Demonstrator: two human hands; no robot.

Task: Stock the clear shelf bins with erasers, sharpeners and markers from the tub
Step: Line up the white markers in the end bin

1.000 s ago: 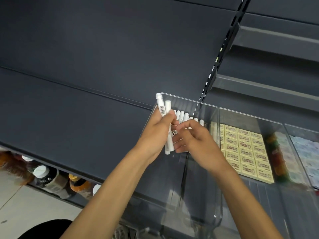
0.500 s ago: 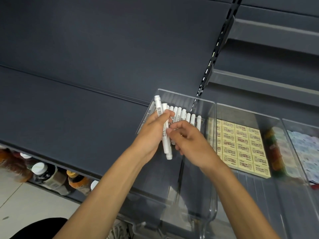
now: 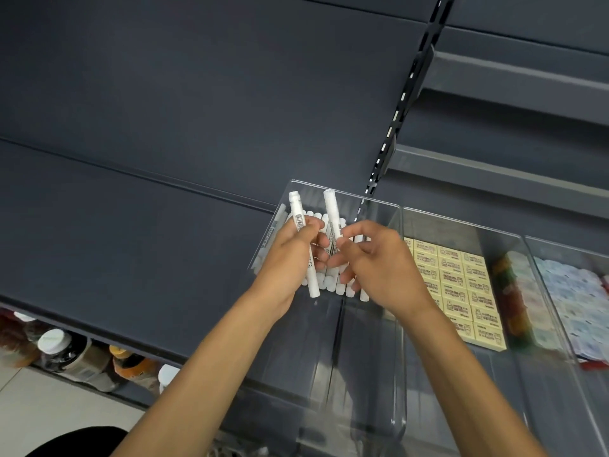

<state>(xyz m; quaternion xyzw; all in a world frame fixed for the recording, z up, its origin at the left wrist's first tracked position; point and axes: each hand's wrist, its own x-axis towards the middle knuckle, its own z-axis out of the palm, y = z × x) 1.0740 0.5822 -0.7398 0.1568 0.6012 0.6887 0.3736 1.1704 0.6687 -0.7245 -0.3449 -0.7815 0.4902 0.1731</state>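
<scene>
Both hands work over a clear bin (image 3: 392,328) on the dark shelf. My left hand (image 3: 286,258) grips a white marker (image 3: 298,219) with a barcode label, its cap pointing up and away. My right hand (image 3: 379,262) pinches a second white marker (image 3: 331,212) at its lower end, tilted beside the first. A row of white markers (image 3: 329,282) lies across the back of the bin under the hands, partly hidden by them.
To the right stands a clear bin of yellow erasers (image 3: 461,278), then bins of coloured items (image 3: 512,291) and pale packets (image 3: 573,295). Dark empty shelves (image 3: 164,159) run left and above. Bottles (image 3: 66,351) sit on the lower shelf at left.
The two markers held together in my left hand have separated: my right hand now pinches one and has drawn it to the right, while the left keeps the other.
</scene>
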